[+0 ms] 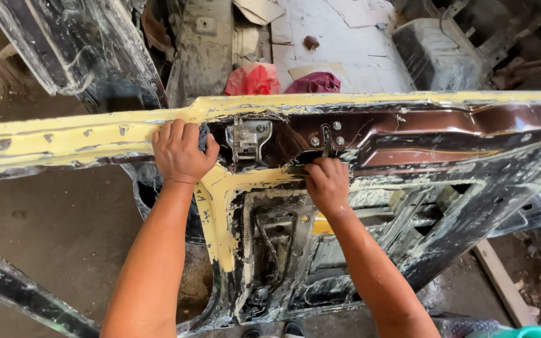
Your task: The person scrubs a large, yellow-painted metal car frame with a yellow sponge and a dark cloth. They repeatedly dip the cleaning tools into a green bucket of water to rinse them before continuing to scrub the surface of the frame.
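Fingers: your left hand [180, 152] has its fingers [171, 133] held close together and curled over the upper edge of the car body panel [95, 141], gripping it. Your right hand [327, 183] is bunched, fingertips pushed into a dark slot in the panel; whether they pinch anything there is probably not resolvable, since the slot hides them.

Panel: large, yellow paint flaking to black and bare metal, spanning the view under both hands, with its brown-painted stretch to the right of your right fingers.

Latch bracket [247, 138]: bare metal, bolted on, between your two hands, just beside the left fingers.

Beyond your fingers, well apart on the pale floor: a red bag [253, 79] and a maroon rag [315, 82], side by side.
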